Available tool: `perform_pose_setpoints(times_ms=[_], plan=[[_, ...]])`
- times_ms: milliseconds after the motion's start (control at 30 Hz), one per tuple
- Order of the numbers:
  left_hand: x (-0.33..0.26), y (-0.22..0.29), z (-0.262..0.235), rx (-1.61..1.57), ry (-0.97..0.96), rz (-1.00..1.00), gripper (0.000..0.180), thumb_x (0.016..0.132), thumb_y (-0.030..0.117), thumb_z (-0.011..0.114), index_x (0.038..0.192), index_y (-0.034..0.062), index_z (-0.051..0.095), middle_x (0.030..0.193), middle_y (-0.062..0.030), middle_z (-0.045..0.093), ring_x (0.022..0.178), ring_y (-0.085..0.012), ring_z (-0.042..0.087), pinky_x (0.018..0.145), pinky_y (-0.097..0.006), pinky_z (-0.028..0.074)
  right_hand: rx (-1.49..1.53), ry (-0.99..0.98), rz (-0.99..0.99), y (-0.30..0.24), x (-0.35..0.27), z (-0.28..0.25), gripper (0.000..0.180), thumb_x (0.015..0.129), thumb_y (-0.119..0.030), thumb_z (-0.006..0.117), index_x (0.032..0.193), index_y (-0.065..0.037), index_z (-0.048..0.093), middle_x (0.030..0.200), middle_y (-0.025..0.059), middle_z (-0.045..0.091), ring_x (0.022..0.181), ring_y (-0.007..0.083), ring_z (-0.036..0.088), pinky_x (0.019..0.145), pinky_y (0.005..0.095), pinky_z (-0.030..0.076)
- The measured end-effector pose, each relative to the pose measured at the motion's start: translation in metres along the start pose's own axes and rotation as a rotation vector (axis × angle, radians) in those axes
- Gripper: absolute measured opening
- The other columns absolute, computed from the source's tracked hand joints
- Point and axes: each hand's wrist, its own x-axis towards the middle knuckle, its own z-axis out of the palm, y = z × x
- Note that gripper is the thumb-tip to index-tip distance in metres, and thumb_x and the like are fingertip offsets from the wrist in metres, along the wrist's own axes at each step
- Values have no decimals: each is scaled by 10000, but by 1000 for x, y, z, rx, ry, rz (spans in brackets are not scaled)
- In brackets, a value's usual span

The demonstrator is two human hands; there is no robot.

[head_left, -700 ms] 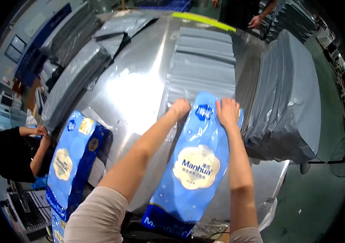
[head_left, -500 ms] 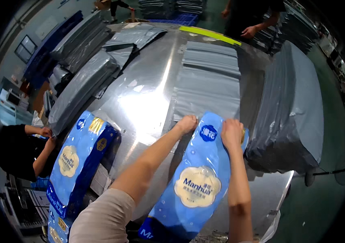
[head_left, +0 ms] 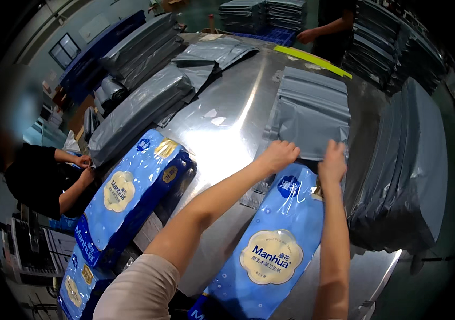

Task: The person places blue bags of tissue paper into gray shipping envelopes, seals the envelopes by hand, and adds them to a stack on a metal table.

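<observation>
A long blue plastic-wrapped pack of tissue paper (head_left: 286, 213), with a cream flower-shaped label, lies slantwise on the metal table in front of me. Its far end meets the near edge of a grey plastic mailing bag (head_left: 315, 145), the uppermost one of a flat pile. My left hand (head_left: 278, 156) is closed in a pinch on that edge, at its left corner. At the right corner my right hand (head_left: 332, 165) grips the same edge, its fingertips slightly blurred. The bag's edge is stretched between both hands, just above the pack's end.
More blue packs (head_left: 131, 186) stand to my left. A filled grey bag (head_left: 142, 106) lies beyond them, near a co-worker's hands (head_left: 84, 168). Thick folded grey bags (head_left: 406, 176) stand at the right. Another person's hand (head_left: 307, 36) shows at the table's far side, past yellow tape (head_left: 313, 61).
Both hands have shifted from the sides of the pack's far end to the bag's near edge, which now shows lifted between them. The whole view has swung a little left.
</observation>
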Motion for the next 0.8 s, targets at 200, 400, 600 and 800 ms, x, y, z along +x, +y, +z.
perform_pose_setpoints(times_ms=[200,400,600,800], plan=[[-48,23,42,-520,46,-792,68,683,86,542,705,34,503,684,-131,533,714,-344,546,629,-408,450,1039,691,465,139,-65,107,343,742,-30,503,1080,30,503,1076,215,517,1024,304,505,910,338,357],[-92,-8,77,-337,-422,-890,185,739,187,540,805,22,590,812,-230,593,795,-367,578,693,-462,456,606,-146,340,146,-79,104,277,792,-205,469,863,38,582,857,234,606,842,340,589,719,407,442],[-136,23,4,-265,-634,-630,191,716,194,534,753,23,612,787,-206,603,752,-369,584,667,-452,472,87,-476,83,108,-149,30,263,752,-265,529,800,-22,617,814,228,603,773,384,590,658,466,458],[-314,146,-108,-473,-802,-539,155,704,187,538,741,44,585,748,-202,585,723,-365,570,615,-475,451,4,-904,-87,100,-402,21,292,756,-334,516,850,-87,641,809,154,632,750,311,613,645,411,472]])
